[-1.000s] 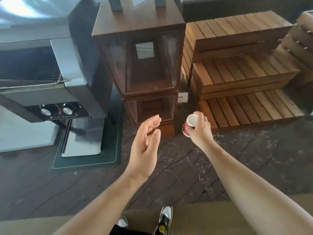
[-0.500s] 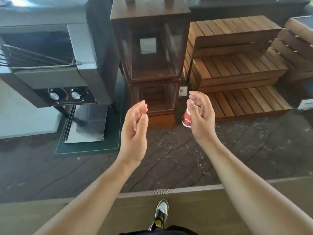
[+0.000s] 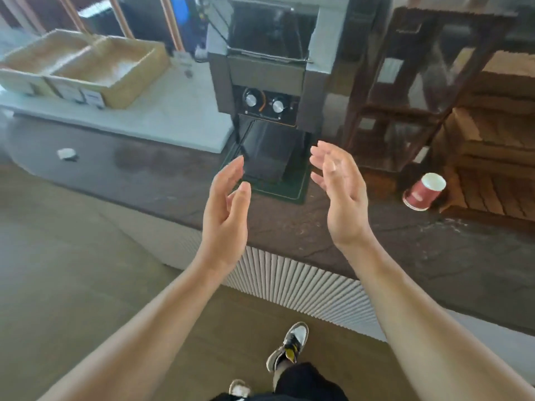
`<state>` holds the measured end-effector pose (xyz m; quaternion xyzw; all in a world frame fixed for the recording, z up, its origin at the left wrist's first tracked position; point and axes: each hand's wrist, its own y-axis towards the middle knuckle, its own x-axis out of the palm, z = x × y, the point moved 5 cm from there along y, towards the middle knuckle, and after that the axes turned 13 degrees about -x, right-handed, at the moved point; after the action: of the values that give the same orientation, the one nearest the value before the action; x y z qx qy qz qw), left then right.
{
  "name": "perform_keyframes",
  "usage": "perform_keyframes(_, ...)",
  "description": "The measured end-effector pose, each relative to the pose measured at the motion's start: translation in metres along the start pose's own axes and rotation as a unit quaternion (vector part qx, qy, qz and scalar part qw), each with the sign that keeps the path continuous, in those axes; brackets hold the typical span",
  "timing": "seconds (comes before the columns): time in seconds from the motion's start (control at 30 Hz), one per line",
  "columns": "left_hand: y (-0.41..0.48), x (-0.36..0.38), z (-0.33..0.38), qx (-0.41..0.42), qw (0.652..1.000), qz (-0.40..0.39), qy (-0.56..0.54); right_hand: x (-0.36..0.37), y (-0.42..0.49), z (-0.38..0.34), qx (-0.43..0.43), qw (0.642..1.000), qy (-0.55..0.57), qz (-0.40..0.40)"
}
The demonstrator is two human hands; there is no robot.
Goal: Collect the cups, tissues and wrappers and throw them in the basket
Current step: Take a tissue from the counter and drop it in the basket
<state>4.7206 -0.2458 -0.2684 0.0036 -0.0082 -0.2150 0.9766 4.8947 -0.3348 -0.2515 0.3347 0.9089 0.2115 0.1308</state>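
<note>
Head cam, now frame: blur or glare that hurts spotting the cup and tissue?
Head view: motion blur smears the wooden display case and wicker baskets; left hand and right hand are fairly sharp; the red paper cup reads clearly; the crumpled tissue is small and soft; wide-angle distortion bends the counter edge; no glare on either item.

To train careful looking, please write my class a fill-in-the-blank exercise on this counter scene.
The left hand and the right hand each hold ____.
The red paper cup rests on the dark stone counter to the ____ of both hands.
The crumpled white tissue lies to the ____ of the hands.
The grey metal toaster has ____ round knobs.
Missing words: nothing; right; left; two.
</note>
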Motion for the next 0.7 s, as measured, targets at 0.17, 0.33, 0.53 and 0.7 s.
perform_keyframes(0.17, -0.021, -0.105, 0.009, 0.023, 0.994, 0.103, -0.007, 0.101, -0.004, -0.028, -0.012, 0.995, 0.073, -0.069)
perform_keyframes(0.33, -0.028, -0.196, 0.009, 0.043, 0.979, 0.199, -0.008, 0.197, 0.000, -0.041, -0.022, 0.981, 0.132, -0.138)
perform_keyframes(0.53, -0.003, -0.276, 0.007, 0.042, 0.959, 0.281, -0.015, 0.303, 0.029, -0.032, -0.025, 0.967, 0.158, -0.198)
perform_keyframes(0.7, 0.049, -0.326, 0.003, 0.051, 0.936, 0.348, -0.019, 0.390, 0.070, -0.010, -0.014, 0.949, 0.188, -0.252)
